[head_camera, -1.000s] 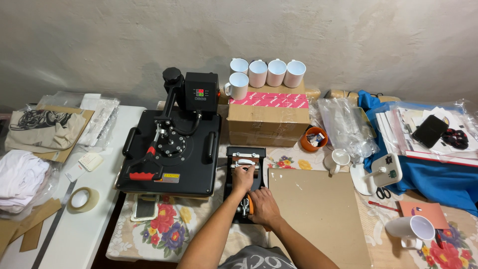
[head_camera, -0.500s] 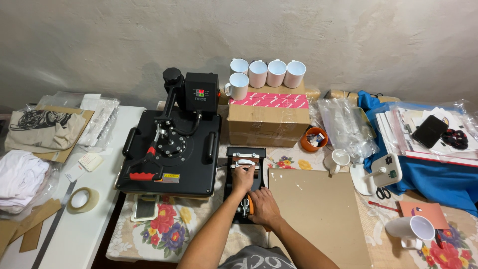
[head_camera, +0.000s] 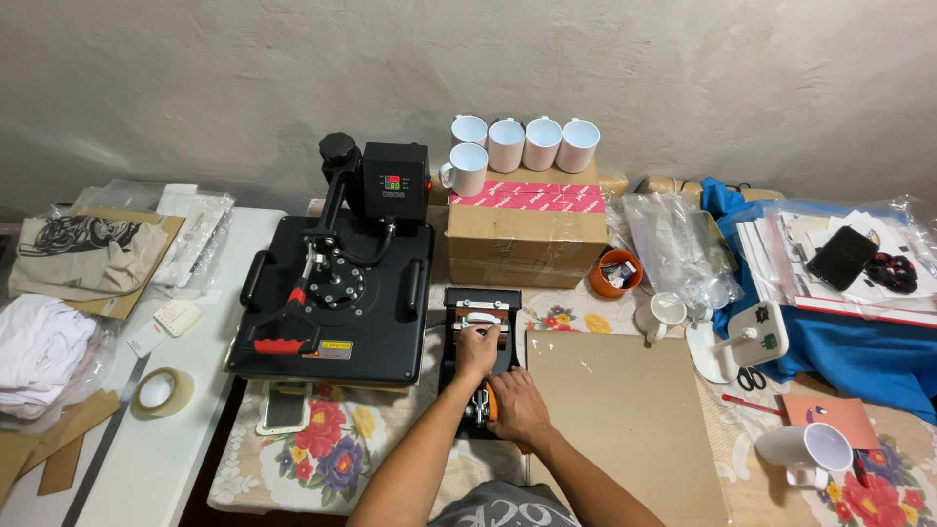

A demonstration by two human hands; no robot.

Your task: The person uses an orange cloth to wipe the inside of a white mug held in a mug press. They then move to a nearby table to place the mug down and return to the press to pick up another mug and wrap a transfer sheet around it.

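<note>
A small black mug press [head_camera: 478, 303] lies on the flowered cloth just right of the big black heat press [head_camera: 337, 293]. My left hand [head_camera: 475, 349] rests on top of the mug press, fingers curled on its middle part. My right hand [head_camera: 515, 405] is closed around the press's orange-tipped lever [head_camera: 491, 402] at the near end. What lies inside the press is hidden by my hands.
A brown board [head_camera: 620, 410] lies to the right. A cardboard box [head_camera: 527, 229] behind carries several white mugs [head_camera: 517, 144]. More white mugs [head_camera: 805, 451] stand at the right, with scissors [head_camera: 750, 379], a tape roll [head_camera: 156, 390] at left, and folded shirts [head_camera: 39, 342].
</note>
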